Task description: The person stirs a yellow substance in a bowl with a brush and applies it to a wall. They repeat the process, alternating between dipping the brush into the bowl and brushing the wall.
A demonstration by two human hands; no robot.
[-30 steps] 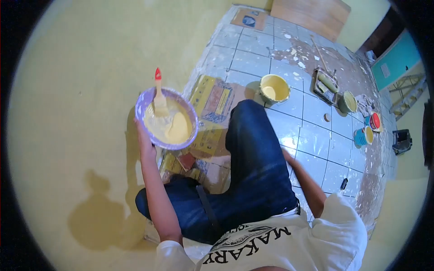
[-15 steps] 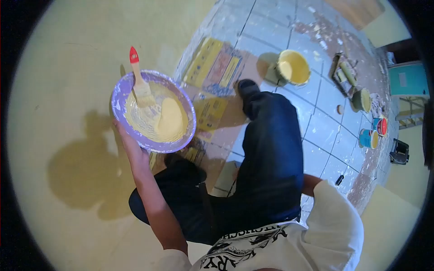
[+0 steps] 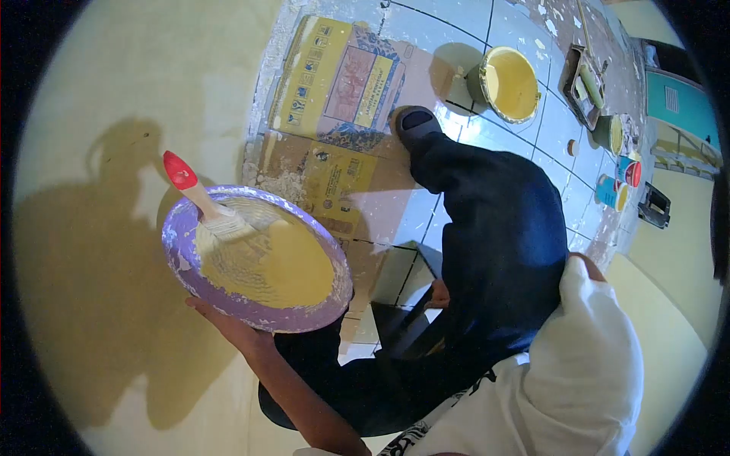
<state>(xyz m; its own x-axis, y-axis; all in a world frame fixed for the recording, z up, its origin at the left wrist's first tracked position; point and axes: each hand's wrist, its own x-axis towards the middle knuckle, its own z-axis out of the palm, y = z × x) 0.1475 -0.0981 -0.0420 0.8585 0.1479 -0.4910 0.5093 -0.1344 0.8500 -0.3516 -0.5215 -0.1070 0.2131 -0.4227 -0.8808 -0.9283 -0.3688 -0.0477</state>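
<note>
My left hand (image 3: 236, 328) grips the underside and rim of a purple bowl (image 3: 179, 251), tilted, with pale yellow paint (image 3: 298, 264) inside. A paintbrush (image 3: 201, 199) with a red-tipped wooden handle leans in the bowl. Its bristles rest in the paint, and its handle sticks out over the rim. My right arm passes behind my bent right leg. Between my legs, part of my right hand (image 3: 437, 295) shows, fingers curled beside a dark, straight-edged shape; what it holds I cannot tell.
The yellow wall (image 3: 84, 99) rises on the left. Printed cardboard (image 3: 300, 152) covers tiles along its foot. Beyond my shoe (image 3: 417, 125) stands a yellow bucket (image 3: 511, 85). Farther right are a paint tray with a roller (image 3: 585, 87), a small bucket (image 3: 608, 134) and paint cans (image 3: 610, 191).
The bowl and my left hand have come lower and nearer in view, and the bowl tilts more. My right hand shows more between my legs. The camera view has shifted.
</note>
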